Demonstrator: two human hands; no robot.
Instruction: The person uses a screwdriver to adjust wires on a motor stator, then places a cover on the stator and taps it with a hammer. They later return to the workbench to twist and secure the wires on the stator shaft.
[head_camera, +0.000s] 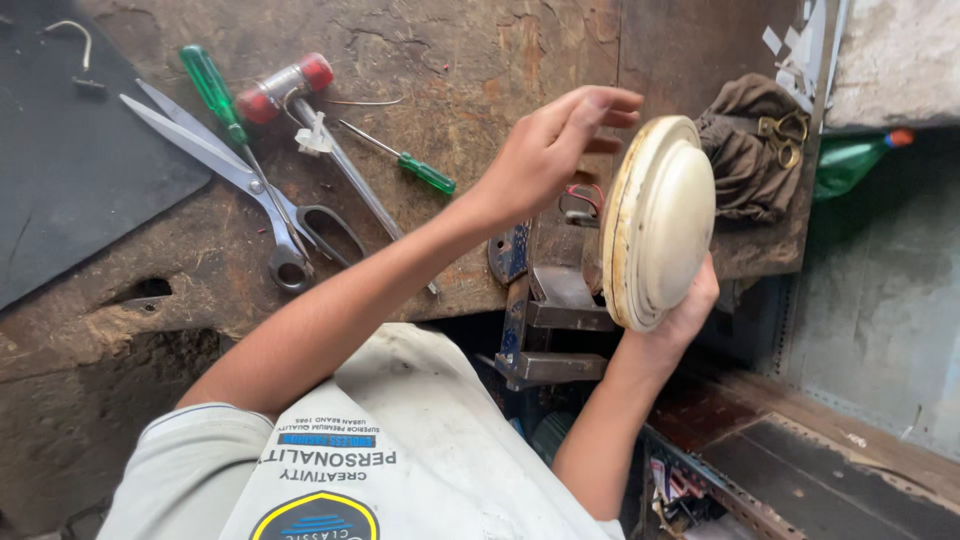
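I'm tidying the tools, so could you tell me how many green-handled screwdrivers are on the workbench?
2. A larger green-handled screwdriver lies beside the scissors; a smaller one lies right of the mallet. Others may be hidden.

The cream-coloured round domed cover (660, 222), its stepped rim worn and yellowed, stands on edge just past the front edge of the wooden workbench (450, 60), directly over the metal vise (550, 310), dome facing right.
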